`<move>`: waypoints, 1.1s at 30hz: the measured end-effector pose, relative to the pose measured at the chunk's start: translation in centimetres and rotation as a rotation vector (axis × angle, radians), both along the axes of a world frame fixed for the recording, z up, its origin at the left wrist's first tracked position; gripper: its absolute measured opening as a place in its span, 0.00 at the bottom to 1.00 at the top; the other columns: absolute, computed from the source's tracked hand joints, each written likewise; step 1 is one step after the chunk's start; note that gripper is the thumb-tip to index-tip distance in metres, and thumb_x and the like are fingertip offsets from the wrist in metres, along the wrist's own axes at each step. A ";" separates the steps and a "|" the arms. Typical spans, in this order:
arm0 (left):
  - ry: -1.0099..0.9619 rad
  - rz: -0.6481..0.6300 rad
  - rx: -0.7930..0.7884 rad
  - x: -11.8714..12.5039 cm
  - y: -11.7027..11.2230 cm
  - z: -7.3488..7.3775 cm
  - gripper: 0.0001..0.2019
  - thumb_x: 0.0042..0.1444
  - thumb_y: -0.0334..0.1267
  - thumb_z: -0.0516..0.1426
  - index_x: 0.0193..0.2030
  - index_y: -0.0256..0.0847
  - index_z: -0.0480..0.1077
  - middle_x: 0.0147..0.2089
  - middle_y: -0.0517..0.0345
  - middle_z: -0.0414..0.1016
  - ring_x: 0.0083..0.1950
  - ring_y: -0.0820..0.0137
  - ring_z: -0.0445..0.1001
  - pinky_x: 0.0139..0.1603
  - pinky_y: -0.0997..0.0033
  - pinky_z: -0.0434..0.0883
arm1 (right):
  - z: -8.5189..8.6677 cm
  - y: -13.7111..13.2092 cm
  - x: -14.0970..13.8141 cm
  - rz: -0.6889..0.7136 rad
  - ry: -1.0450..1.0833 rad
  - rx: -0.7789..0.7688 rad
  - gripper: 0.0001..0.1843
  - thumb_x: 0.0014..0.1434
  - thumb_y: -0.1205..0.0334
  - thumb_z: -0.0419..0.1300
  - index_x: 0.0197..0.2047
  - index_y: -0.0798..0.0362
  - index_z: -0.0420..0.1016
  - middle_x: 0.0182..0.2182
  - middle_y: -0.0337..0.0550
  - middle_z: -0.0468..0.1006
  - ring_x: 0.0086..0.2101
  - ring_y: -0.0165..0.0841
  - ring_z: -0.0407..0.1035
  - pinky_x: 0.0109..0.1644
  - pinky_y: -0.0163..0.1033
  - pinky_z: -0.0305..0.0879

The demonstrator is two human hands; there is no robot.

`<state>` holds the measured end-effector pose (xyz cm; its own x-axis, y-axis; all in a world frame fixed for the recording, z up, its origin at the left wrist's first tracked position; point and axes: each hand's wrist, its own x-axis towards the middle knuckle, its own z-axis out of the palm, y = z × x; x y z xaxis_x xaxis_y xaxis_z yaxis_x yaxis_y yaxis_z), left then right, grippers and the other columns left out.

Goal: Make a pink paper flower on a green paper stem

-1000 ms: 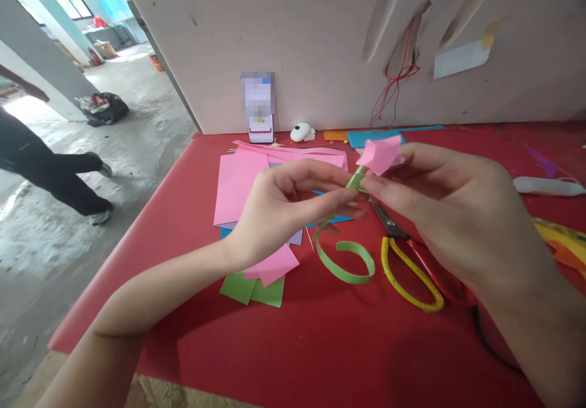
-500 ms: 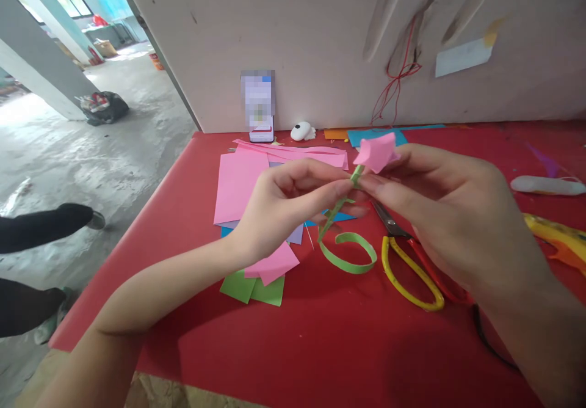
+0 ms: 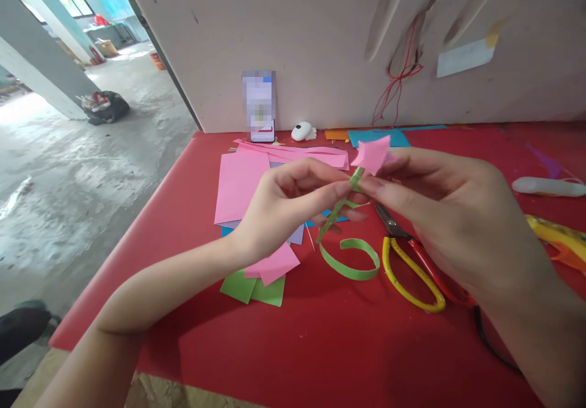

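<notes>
A pink paper flower (image 3: 372, 153) sits on top of a thin green stem (image 3: 339, 207). My right hand (image 3: 439, 212) pinches the stem just under the flower. My left hand (image 3: 286, 209) pinches the same stem from the left, its fingertips touching those of the right. From the stem a loose green paper strip (image 3: 351, 260) hangs down and curls on the red table (image 3: 293, 341).
Scissors with one yellow and one red handle (image 3: 412, 267) lie under my right hand. Pink sheets (image 3: 238, 182), green scraps (image 3: 254, 287) and blue paper lie on the left. A phone (image 3: 259, 105) leans on the back wall beside a small white object (image 3: 302, 131).
The green strip has wound further down the stem, and the flower has turned a little. The person walking on the floor at left has passed almost out of view.
</notes>
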<state>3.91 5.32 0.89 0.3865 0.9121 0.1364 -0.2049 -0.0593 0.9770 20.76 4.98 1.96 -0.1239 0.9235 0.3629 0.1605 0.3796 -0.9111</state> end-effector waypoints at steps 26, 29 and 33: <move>-0.035 0.122 -0.016 -0.1 0.5 -0.3 0.05 0.49 0.41 0.65 0.29 0.44 0.80 0.31 0.60 0.82 0.34 0.69 0.80 0.30 0.74 0.76 | 0.2 0.5 0.6 0.049 0.054 -0.035 0.05 0.55 0.60 0.64 0.31 0.41 0.82 0.28 0.32 0.80 0.34 0.29 0.75 0.39 0.36 0.72; -0.033 0.114 -0.018 -0.1 0.5 -0.2 0.05 0.50 0.41 0.65 0.29 0.44 0.80 0.32 0.60 0.82 0.34 0.70 0.80 0.30 0.75 0.76 | 0.3 0.3 0.5 0.032 0.041 -0.018 0.05 0.54 0.61 0.64 0.29 0.42 0.82 0.26 0.31 0.80 0.32 0.28 0.74 0.37 0.35 0.70; -0.028 0.118 -0.006 0.0 0.5 -0.2 0.05 0.50 0.41 0.65 0.29 0.44 0.80 0.32 0.59 0.82 0.35 0.69 0.80 0.31 0.74 0.76 | 0.4 0.0 0.2 -0.006 -0.023 -0.005 0.03 0.51 0.61 0.66 0.25 0.45 0.79 0.25 0.31 0.77 0.29 0.27 0.71 0.35 0.36 0.67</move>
<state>3.90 5.81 0.71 0.2724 0.9519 0.1401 -0.2243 -0.0787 0.9713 20.93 4.99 2.37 -0.1263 0.9261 0.3554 0.1838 0.3739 -0.9091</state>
